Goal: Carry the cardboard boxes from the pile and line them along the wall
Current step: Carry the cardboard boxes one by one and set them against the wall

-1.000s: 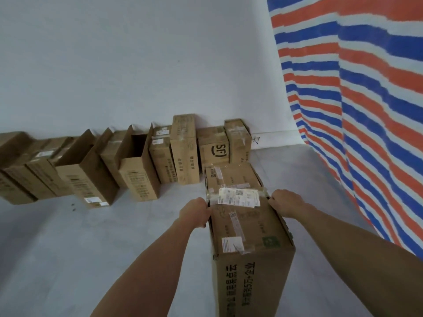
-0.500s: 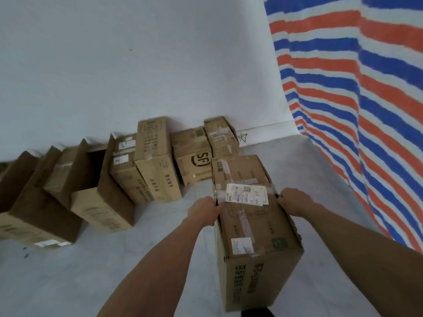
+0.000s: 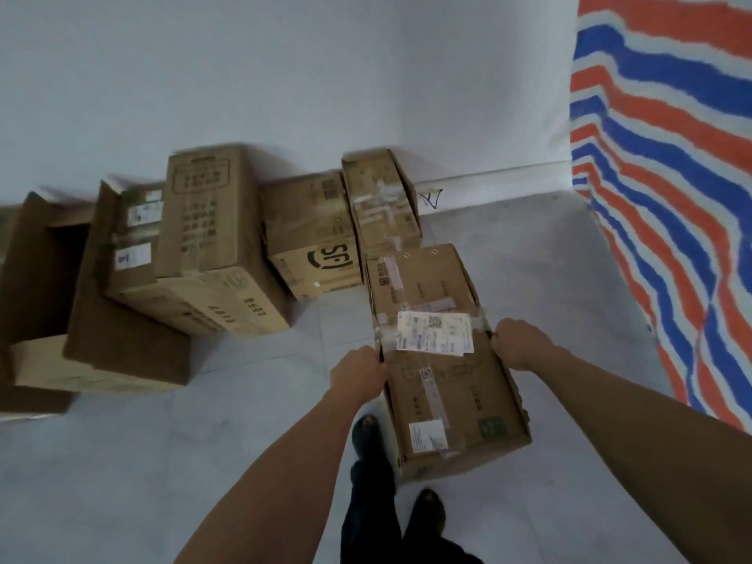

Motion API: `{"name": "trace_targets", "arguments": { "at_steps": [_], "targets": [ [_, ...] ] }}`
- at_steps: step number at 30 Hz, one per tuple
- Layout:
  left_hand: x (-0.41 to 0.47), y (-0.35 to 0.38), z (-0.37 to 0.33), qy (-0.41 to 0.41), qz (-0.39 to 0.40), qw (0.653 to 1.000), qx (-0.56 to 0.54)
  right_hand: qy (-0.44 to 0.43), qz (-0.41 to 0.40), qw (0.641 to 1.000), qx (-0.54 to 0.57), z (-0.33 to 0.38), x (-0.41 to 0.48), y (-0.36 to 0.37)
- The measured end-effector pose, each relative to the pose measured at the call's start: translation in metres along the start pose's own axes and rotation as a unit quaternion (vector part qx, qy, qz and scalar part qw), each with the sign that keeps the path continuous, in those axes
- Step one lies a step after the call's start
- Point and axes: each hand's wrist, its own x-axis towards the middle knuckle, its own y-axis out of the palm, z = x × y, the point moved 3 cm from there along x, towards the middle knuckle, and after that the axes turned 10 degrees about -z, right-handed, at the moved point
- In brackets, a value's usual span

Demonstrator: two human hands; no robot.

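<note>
One box (image 3: pixel 447 388), in left hand (image 3: pixel 358 370) and right hand (image 3: pixel 519 343), has neared the row (image 3: pixel 203 238).

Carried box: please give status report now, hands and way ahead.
Both grip: left hand, right hand on sides of carried box. Just ahead: end box of wall row. Off right, apart: striped tarp.
</note>
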Motion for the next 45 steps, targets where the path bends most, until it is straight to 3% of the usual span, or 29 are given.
{"name": "trace_targets", "arguments": {
  "at_steps": [9, 14, 23, 26, 33, 40, 45],
  "targets": [
    [0.181, 0.058, 0.015, -0.044, 0.040, 0.998, -0.007, 0.073, 0.034, 0.997, 0.016, 0.029, 0.176, 0.070],
    [0.252, 0.097, 0.026, -0.066, 0.043, 0.997, -0.005, 0.072, 0.000, 0.996, 0.048, 0.030, 0.234, 0.117],
    [0.295, 0.151, 0.041, -0.077, 0.060, 0.995, 0.022, 0.099, -0.050, 0.989, 0.095, 0.023, 0.272, 0.182],
    [0.297, 0.155, 0.041, -0.077, 0.052, 0.995, 0.029, 0.105, -0.065, 0.986, 0.113, 0.022, 0.277, 0.187],
    [0.281, 0.121, 0.023, -0.098, 0.064, 0.993, 0.031, 0.115, 0.030, 0.975, 0.190, 0.029, 0.264, 0.154],
    [0.196, 0.044, -0.019, -0.068, 0.042, 0.997, 0.010, 0.123, 0.081, 0.966, 0.213, 0.012, 0.156, 0.094],
    [0.118, 0.018, -0.039, 0.007, 0.059, 0.998, 0.017, 0.154, 0.064, 0.957, 0.238, -0.008, 0.069, 0.063]
  ]
}}
